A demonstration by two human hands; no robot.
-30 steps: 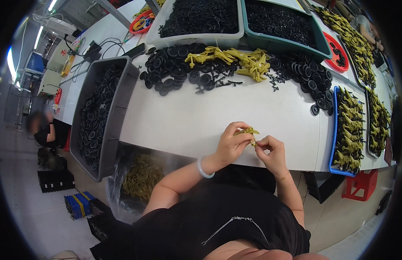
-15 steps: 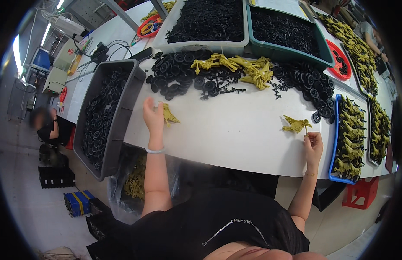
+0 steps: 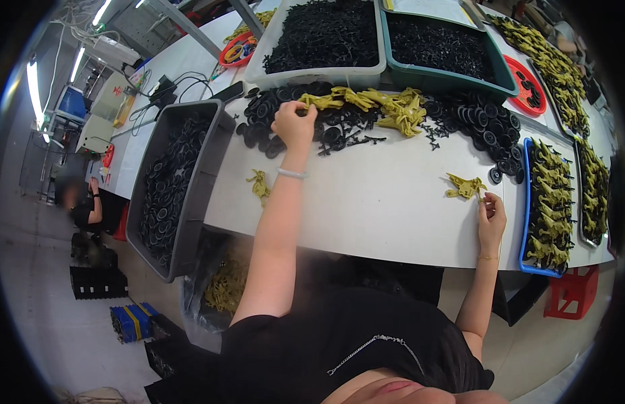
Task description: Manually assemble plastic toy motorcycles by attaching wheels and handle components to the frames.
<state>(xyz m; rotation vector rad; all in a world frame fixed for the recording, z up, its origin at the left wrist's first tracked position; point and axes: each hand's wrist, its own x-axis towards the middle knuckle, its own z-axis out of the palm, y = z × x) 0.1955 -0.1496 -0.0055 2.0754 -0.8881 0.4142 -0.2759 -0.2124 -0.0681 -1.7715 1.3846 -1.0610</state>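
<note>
My left hand (image 3: 293, 124) reaches far out onto the white table (image 3: 380, 209) and rests among black round parts (image 3: 272, 124), fingers curled at a yellow plastic piece (image 3: 319, 102) at the pile's edge. Whether it grips anything I cannot make out. My right hand (image 3: 491, 219) sits near the table's front right, fingertips touching a small yellow plastic figure (image 3: 464, 187) lying on the table. Another yellow piece (image 3: 260, 185) lies alone beside my left forearm.
A heap of yellow pieces (image 3: 393, 108) and black parts spans the table's middle. Bins of black parts (image 3: 326, 37) stand behind. A grey bin (image 3: 174, 182) of black rings sits left. A blue tray (image 3: 551, 202) of yellow figures lies right. Another person (image 3: 83, 205) sits far left.
My left hand left a yellow piece on the table and stretched farther out to the pile of black parts. My right hand stayed by the yellow figure at the right.
</note>
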